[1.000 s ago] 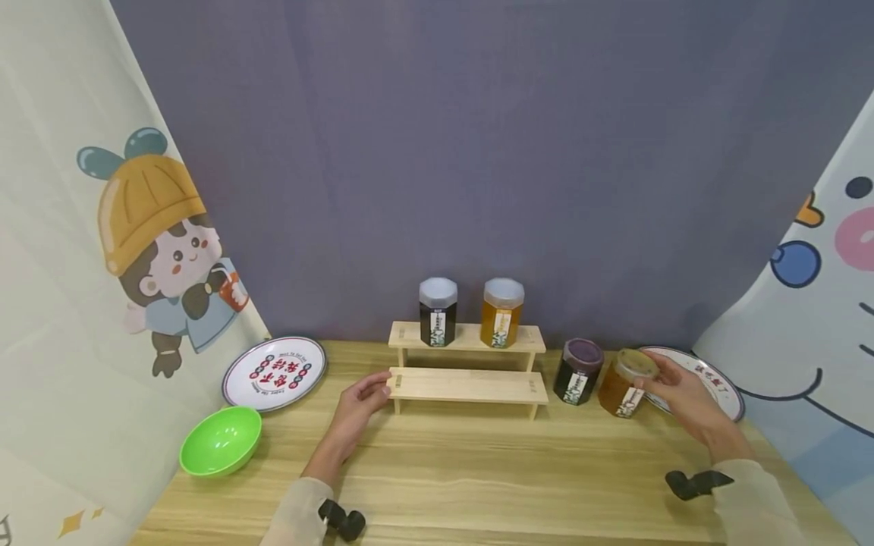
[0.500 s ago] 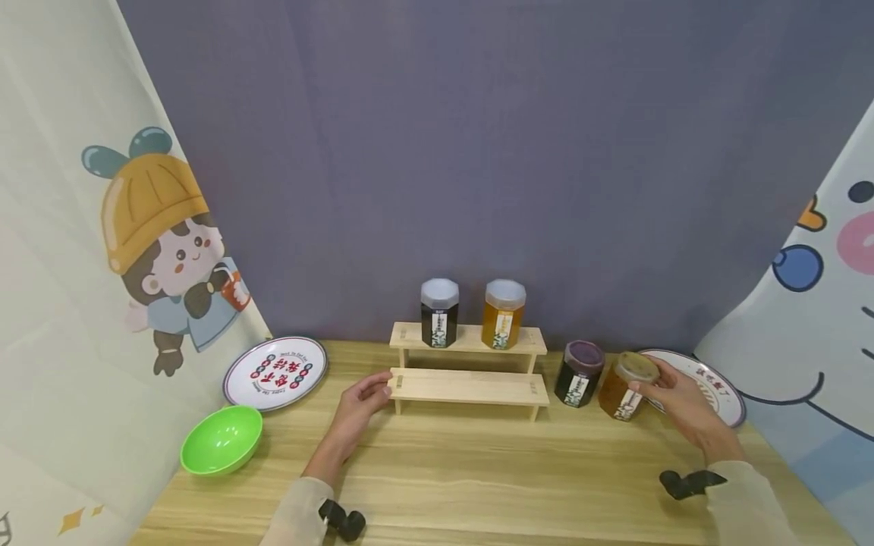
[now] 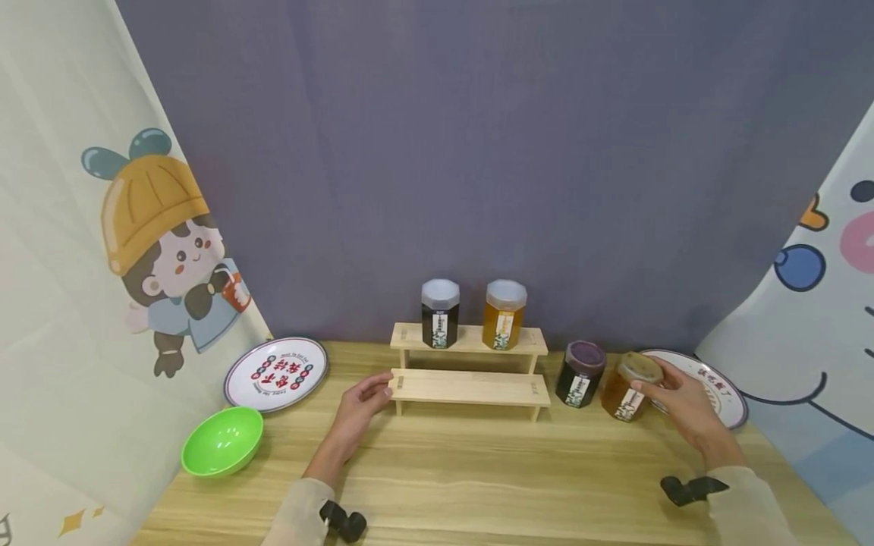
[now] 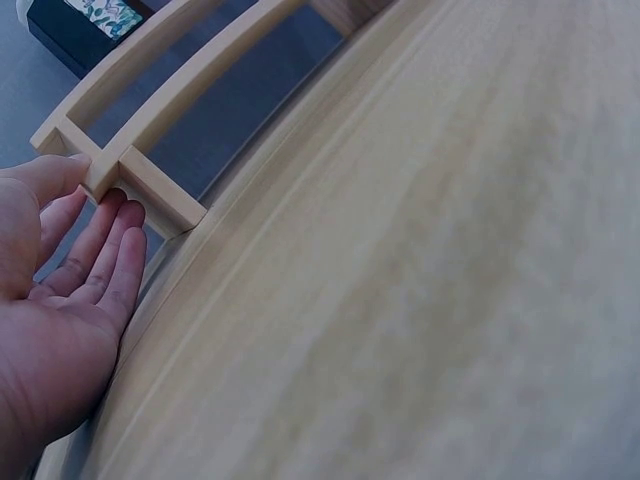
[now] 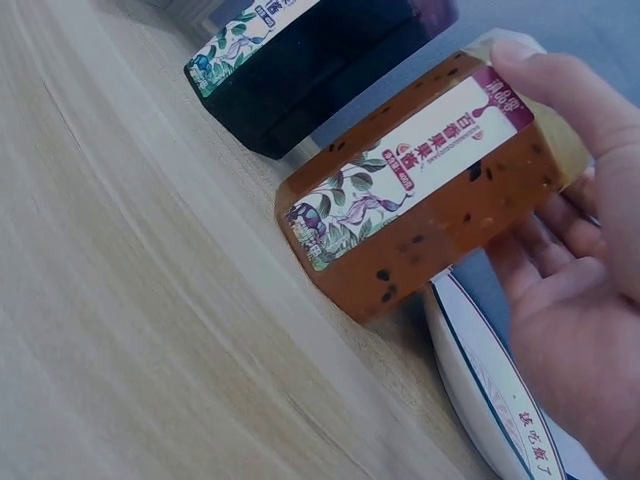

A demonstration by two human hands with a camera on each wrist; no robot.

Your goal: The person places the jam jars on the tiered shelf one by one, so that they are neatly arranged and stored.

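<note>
With thumb and fingers my right hand [image 3: 693, 406] grips the upper part of an amber jam jar [image 5: 420, 190], which has dark seeds and a yellowish lid. The jar stands on the table, tilted little if at all. Left of it is a dark jar [image 3: 580, 374] with a purple lid. My left hand [image 3: 358, 413] pinches the left end of the lower tier of a two-step wooden rack [image 4: 165, 190], thumb above and fingers below. On the upper tier stand a dark jar [image 3: 440, 314] and a golden jar [image 3: 504, 315], both with whitish lids.
A printed plate [image 3: 727, 394] lies at the right, partly behind my right hand. At the left are another printed plate [image 3: 276, 374] and a green bowl [image 3: 221, 442]. A grey-blue cloth [image 3: 437, 152] closes off the back of the wooden table [image 3: 464, 470].
The right hand and the amber jar shift very slightly while the grip stays the same. My left hand keeps its hold on the rack. The other jars stay in place.
</note>
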